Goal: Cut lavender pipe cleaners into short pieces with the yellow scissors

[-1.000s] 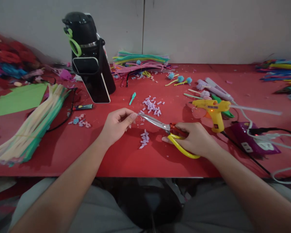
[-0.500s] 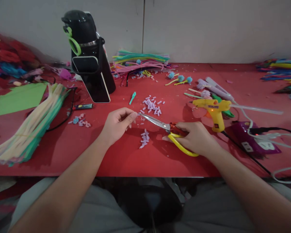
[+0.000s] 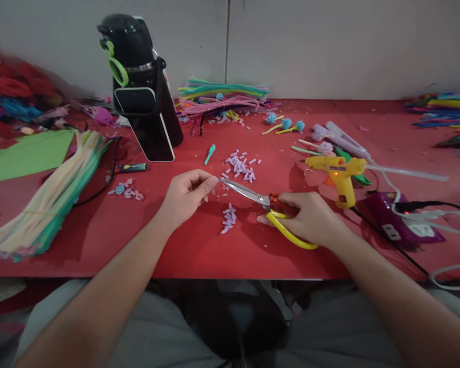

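My right hand (image 3: 310,217) is wrapped round the yellow and red handles of a pair of scissors (image 3: 253,196). The steel blades point left, and their tips meet the fingertips of my left hand (image 3: 186,197). That hand is pinched shut on a tiny lilac piece, too small to make out clearly. A small heap of cut lilac bits (image 3: 227,219) lies on the red table (image 3: 199,250) just below the blades. A larger scatter of lilac bits (image 3: 240,165) lies just beyond them.
A yellow glue gun (image 3: 339,174) with a lit lamp stands right of my right hand, beside a purple power strip (image 3: 398,225) and cables. A black dispenser (image 3: 140,87) stands at the back left. Bundles of pipe cleaners (image 3: 49,199) lie left, (image 3: 224,94) at the back, and far right.
Almost nothing has changed. Both hands stay in place at the scissors' tips, and the view has shifted very slightly.
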